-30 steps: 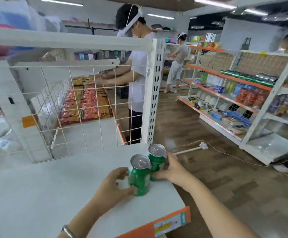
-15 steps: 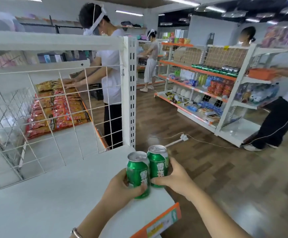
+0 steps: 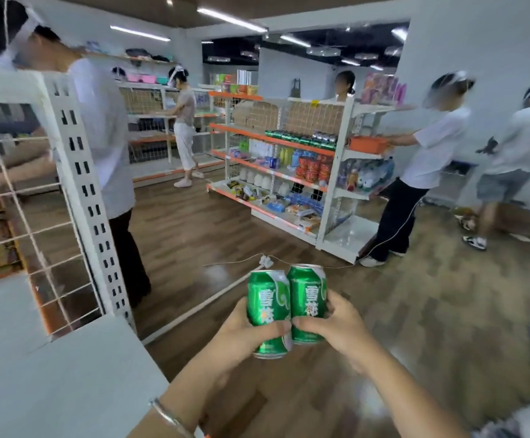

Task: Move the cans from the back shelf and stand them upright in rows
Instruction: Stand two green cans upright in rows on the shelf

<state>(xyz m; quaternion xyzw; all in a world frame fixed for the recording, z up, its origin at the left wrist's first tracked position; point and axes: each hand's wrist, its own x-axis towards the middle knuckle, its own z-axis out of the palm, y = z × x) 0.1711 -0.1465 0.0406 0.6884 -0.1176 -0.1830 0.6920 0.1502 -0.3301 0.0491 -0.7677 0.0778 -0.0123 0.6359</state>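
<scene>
I hold two green drink cans upright and side by side in the air over the wooden floor. My left hand (image 3: 241, 330) grips the left can (image 3: 268, 306) around its lower half. My right hand (image 3: 336, 324) grips the right can (image 3: 308, 295) the same way. The cans touch each other. The white shelf (image 3: 67, 374) lies to my lower left, with its wire back panel behind it. A row of green and silver cans (image 3: 301, 139) stands on the upper orange-edged shelf of the rack across the aisle.
A white perforated upright post (image 3: 90, 197) stands at the shelf's corner. A person in a white shirt (image 3: 105, 147) stands just behind it. Several more people work at the far rack (image 3: 289, 172) and to the right. A cable with a power strip (image 3: 265, 260) crosses the floor.
Both hands have lifted the two cans off the white shelf and carried them right, out over the floor. The view has swung right toward the far rack.
</scene>
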